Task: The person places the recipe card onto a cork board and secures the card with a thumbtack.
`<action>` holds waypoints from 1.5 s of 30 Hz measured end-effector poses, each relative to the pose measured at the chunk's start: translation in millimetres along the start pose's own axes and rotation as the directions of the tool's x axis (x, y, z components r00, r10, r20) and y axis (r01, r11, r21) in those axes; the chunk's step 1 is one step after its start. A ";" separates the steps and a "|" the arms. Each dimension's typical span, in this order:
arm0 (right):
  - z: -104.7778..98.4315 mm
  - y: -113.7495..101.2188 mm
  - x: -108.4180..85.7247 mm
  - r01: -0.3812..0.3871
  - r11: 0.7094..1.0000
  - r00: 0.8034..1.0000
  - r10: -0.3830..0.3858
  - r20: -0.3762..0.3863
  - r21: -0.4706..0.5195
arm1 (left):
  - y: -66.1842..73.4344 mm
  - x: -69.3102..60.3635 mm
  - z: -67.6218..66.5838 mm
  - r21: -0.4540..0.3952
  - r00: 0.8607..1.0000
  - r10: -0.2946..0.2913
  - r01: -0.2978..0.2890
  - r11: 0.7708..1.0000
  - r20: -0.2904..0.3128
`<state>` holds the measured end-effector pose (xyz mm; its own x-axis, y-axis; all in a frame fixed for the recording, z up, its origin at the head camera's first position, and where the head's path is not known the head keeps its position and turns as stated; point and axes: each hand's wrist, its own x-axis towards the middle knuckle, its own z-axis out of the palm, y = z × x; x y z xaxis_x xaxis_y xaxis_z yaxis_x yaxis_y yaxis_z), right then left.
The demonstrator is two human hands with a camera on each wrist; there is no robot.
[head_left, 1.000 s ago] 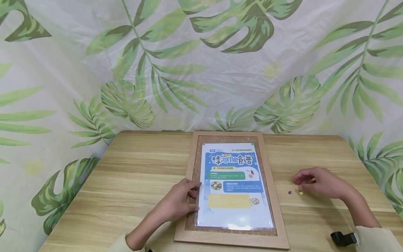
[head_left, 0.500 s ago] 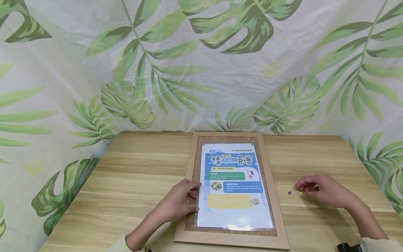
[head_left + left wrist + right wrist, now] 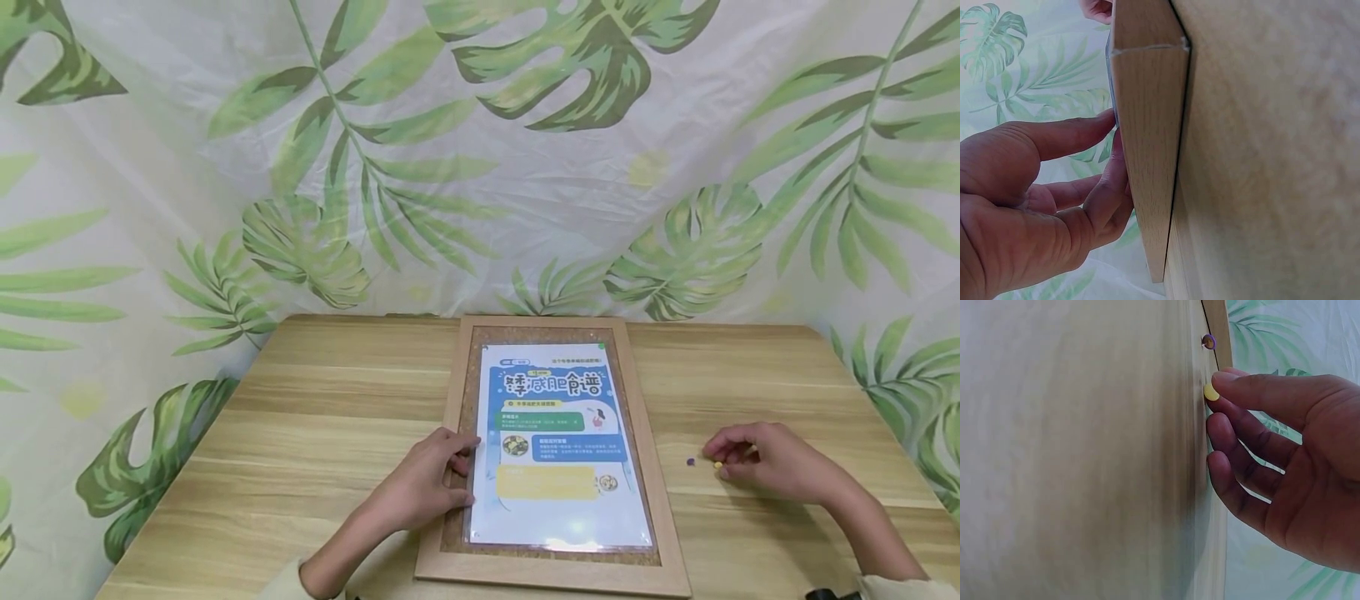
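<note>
A laminated printed sheet [image 3: 558, 521] lies on a cork board [image 3: 453, 537] with a wooden frame [image 3: 551, 575]. A green thumbtack [image 3: 602, 345] sits at its top right corner. My left hand [image 3: 420, 481] rests at the sheet's left edge, thumb and fingers touching it; in the left wrist view the hand [image 3: 1041, 194] reaches over the frame's side. To the right of the board, my right hand [image 3: 776, 461] pinches a yellow thumbtack [image 3: 1211, 392] between thumb and index finger, low at the tabletop. A purple thumbtack [image 3: 691, 462] lies just left of it.
The wooden table [image 3: 322, 417] extends on both sides of the board. Behind it hangs a leaf-patterned cloth [image 3: 555, 208]. A black device [image 3: 825, 594] shows near the right sleeve.
My right hand has lowered slightly toward the tabletop, and its thumb and index finger have closed on the yellow thumbtack. My left hand keeps its place at the sheet's edge.
</note>
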<state>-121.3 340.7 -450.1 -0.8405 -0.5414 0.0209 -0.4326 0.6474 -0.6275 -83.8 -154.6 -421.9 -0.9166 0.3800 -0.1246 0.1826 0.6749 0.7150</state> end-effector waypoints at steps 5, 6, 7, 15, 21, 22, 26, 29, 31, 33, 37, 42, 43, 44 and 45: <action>1.9 -2.8 2.6 -0.046 0.998 0.999 0.045 -0.018 -0.042 | -0.4 0.0 0.4 0.000 1.000 -0.002 0.002 1.000 -0.001; 2.3 -3.4 2.9 -0.055 0.997 0.998 0.054 -0.022 -0.050 | -0.5 0.1 0.6 0.000 1.000 -0.003 0.003 1.000 0.000; 2.6 -4.0 3.3 -0.058 0.997 0.998 0.057 -0.028 -0.059 | -0.6 0.2 0.7 0.000 1.000 -0.004 0.004 1.000 0.000; 3.4 -4.8 3.7 -0.027 0.998 0.999 0.026 -0.019 -0.061 | -1.5 0.3 1.8 0.038 1.000 -0.001 0.001 0.999 -0.008; 3.3 -6.7 3.9 0.015 0.998 0.999 -0.016 -0.031 -0.055 | -1.0 0.7 0.9 0.042 1.000 -0.005 0.005 0.999 0.000; 3.2 -7.2 4.4 0.025 0.998 0.999 -0.027 -0.037 -0.058 | -0.8 0.7 1.1 0.042 1.000 -0.004 0.004 0.999 0.001; 1.4 -13.0 7.7 0.059 0.997 0.997 -0.062 -0.052 -0.048 | -0.3 0.8 0.7 0.042 1.000 -0.001 0.001 0.999 -0.002; -0.2 -22.0 11.2 0.072 0.997 0.996 -0.072 -0.043 -0.016 | -0.2 1.3 0.6 0.043 1.000 -0.002 0.002 0.999 -0.008; 0.0 -30.1 13.9 0.073 0.997 0.997 -0.073 -0.032 0.005 | -0.1 2.0 0.5 0.041 1.000 -0.005 0.006 0.999 -0.008; 1.1 -39.0 17.0 0.071 0.997 0.997 -0.071 -0.019 0.023 | 0.0 3.0 0.3 0.038 1.000 -0.012 0.012 0.999 -0.005; 3.9 -57.1 24.2 0.066 0.996 0.998 -0.066 0.011 0.054 | -0.3 6.5 -0.9 0.039 1.000 -0.018 0.018 0.999 0.005; 7.2 -77.0 36.4 0.068 0.995 0.997 -0.071 0.040 0.073 | -0.8 11.9 -2.2 0.006 1.000 -0.018 0.018 1.000 0.009; 8.1 -80.5 38.9 0.067 0.995 0.997 -0.071 0.044 0.077 | -0.8 12.7 -2.3 -0.001 1.000 -0.019 0.019 1.000 0.006; 9.1 -83.7 41.3 0.068 0.994 0.996 -0.072 0.049 0.082 | -0.7 13.3 -2.2 -0.007 1.000 -0.019 0.019 1.000 0.004; 10.2 -86.6 43.5 0.069 0.994 0.996 -0.073 0.053 0.087 | -0.6 13.8 -2.0 -0.010 1.000 -0.021 0.021 1.000 0.003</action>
<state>-117.1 255.6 -402.9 -0.7879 -0.6153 0.0254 -0.4591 0.5595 -0.6901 -97.3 -151.0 -422.7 -0.9191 0.3675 -0.1420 0.1594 0.6764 0.7191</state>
